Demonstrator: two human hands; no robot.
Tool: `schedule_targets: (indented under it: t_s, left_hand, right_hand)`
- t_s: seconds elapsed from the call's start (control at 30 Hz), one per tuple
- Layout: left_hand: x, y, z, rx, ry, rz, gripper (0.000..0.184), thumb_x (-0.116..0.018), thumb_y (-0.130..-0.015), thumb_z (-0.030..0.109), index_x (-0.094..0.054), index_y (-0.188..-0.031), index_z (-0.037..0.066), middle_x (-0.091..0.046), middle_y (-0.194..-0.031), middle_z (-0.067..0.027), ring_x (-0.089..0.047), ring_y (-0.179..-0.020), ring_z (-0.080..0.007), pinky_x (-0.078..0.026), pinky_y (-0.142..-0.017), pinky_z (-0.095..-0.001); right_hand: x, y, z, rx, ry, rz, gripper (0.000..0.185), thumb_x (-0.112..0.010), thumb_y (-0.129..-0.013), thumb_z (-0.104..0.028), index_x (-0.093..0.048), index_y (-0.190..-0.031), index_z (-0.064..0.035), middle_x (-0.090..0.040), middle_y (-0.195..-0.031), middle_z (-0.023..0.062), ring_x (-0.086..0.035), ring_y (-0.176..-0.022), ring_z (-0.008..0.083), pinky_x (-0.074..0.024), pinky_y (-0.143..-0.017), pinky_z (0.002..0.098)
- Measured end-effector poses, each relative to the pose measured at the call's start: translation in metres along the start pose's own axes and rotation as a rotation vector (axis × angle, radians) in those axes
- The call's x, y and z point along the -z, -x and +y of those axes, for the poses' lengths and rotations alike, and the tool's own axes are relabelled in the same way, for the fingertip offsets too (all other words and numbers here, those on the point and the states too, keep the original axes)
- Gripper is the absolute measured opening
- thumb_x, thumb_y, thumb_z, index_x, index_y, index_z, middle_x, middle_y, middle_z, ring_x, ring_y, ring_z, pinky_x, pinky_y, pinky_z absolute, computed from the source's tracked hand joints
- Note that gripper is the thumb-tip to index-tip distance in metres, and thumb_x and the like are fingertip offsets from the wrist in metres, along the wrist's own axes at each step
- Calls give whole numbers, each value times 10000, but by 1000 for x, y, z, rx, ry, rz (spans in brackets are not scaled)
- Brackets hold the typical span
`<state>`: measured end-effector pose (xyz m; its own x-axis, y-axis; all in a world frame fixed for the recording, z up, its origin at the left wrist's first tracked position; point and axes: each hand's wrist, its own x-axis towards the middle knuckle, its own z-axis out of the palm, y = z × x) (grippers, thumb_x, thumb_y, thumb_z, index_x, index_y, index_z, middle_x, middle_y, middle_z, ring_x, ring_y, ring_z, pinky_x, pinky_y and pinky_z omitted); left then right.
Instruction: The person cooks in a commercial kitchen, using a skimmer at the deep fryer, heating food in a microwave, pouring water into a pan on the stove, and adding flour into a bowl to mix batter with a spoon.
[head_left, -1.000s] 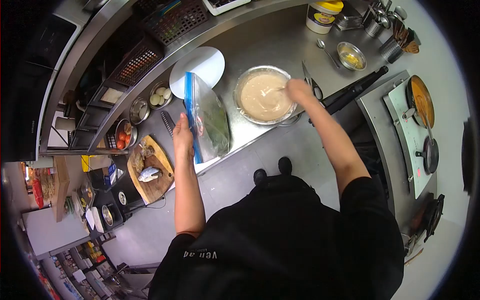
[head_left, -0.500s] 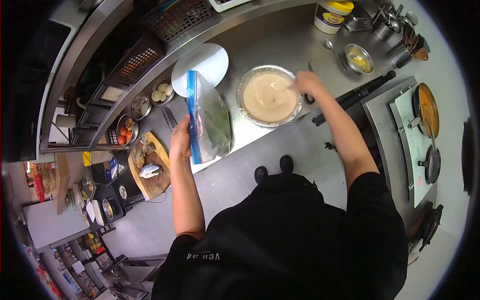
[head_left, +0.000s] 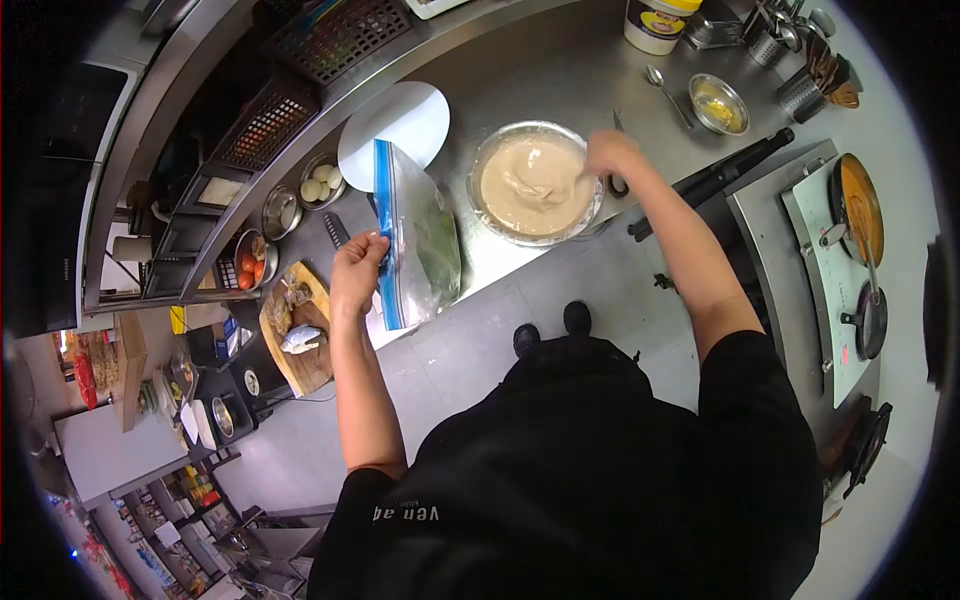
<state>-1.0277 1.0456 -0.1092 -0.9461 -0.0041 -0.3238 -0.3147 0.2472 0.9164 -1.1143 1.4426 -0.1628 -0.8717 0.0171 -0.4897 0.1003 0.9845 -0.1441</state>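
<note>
Pinched at its blue zip edge by my left hand (head_left: 361,268), a clear zip bag (head_left: 425,235) with green leaves inside lies at the counter's front edge. My right hand (head_left: 612,158) is closed at the right rim of a metal bowl (head_left: 482,206) of pale, creamy mixture (head_left: 535,185). What the right hand grips is too small to make out. Swirl marks show in the mixture. Scissors (head_left: 619,185) lie partly hidden just beside the right hand. Behind the bag is a white plate (head_left: 405,125).
A cutting board (head_left: 312,370) with food scraps and a knife (head_left: 336,230) lie left. Small bowls hold eggs (head_left: 320,184) and tomatoes (head_left: 247,272). To the right are a spoon (head_left: 668,95), a bowl with yellow remains (head_left: 720,105) and a stove with pans (head_left: 857,210).
My left hand has shifted its hold on the bag's edge into a fingertip pinch. My right hand has moved about the bowl's right side, and the swirls in the mixture have changed.
</note>
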Motion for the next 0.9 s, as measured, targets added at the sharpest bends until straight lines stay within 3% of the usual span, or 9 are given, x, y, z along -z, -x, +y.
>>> schedule_targets:
  t_s: [0.13,0.23,0.27,0.43,0.5,0.63,0.7,0.8,0.9]
  left_hand:
    - [-15,-8,-9,-128,-133,74,113,-627,-852,120,-616,-821,12,-571,-670,39,-435,-570,-22,-354,-521,-195]
    - [-17,-6,-7,-196,-155,184,155,-641,-848,149,-582,-779,24,-526,-648,58,-397,-569,-21,-336,-518,-193]
    - [-17,-7,-12,-193,-153,183,155,-641,-848,149,-582,-779,24,-526,-648,58,-397,-569,-21,-336,-518,-193]
    - [-33,-5,-16,-617,-151,418,207,-710,-786,127,-535,-801,18,-505,-705,19,-389,-574,-47,-336,-516,-199]
    - [-25,6,-15,-571,-218,450,218,-730,-762,109,-545,-824,10,-527,-737,-6,-414,-574,-57,-351,-520,-201]
    - [-31,20,-8,-481,-324,415,218,-716,-766,95,-573,-902,3,-555,-746,-10,-453,-575,-54,-375,-516,-196]
    - [-35,25,-2,-484,-293,503,216,-704,-775,91,-583,-934,9,-552,-730,-6,-449,-564,-54,-372,-502,-199]
    - [-24,21,-14,-500,-279,520,197,-698,-775,86,-601,-931,13,-557,-723,-5,-453,-559,-56,-375,-495,-206]
    - [-26,17,-18,-477,-320,510,189,-702,-769,88,-612,-920,20,-567,-720,-9,-454,-554,-59,-381,-494,-213]
  right_hand:
    - [-50,-37,-11,233,-181,169,273,-693,-652,-269,-693,-796,-38,-663,-820,167,-645,-748,290,-497,-665,402]
    - [-44,-39,13,215,31,115,266,-664,-678,-270,-693,-798,-35,-656,-830,181,-643,-734,299,-496,-670,406]
    - [1,5,3,33,-66,59,284,-658,-676,-273,-692,-825,-34,-653,-833,191,-642,-744,303,-496,-680,405]
    - [-55,-45,-1,187,-168,186,374,-698,-650,-316,-681,-855,-3,-659,-821,182,-647,-754,302,-504,-679,401]
    - [-31,-18,5,167,87,47,370,-684,-678,-326,-680,-862,-5,-656,-857,191,-648,-781,307,-504,-695,396]
    - [-22,-21,2,-29,-180,165,416,-712,-642,-326,-672,-886,8,-655,-912,189,-646,-806,310,-506,-712,394]
    - [-47,-41,1,125,-177,180,406,-714,-642,-313,-672,-883,11,-658,-912,184,-649,-809,302,-506,-705,393]
    - [-15,-5,9,108,7,-74,379,-685,-670,-313,-672,-863,13,-650,-921,198,-639,-835,317,-490,-738,400]
    - [-18,-17,12,12,-146,203,373,-689,-670,-323,-676,-863,-3,-645,-941,200,-635,-857,317,-487,-749,407]
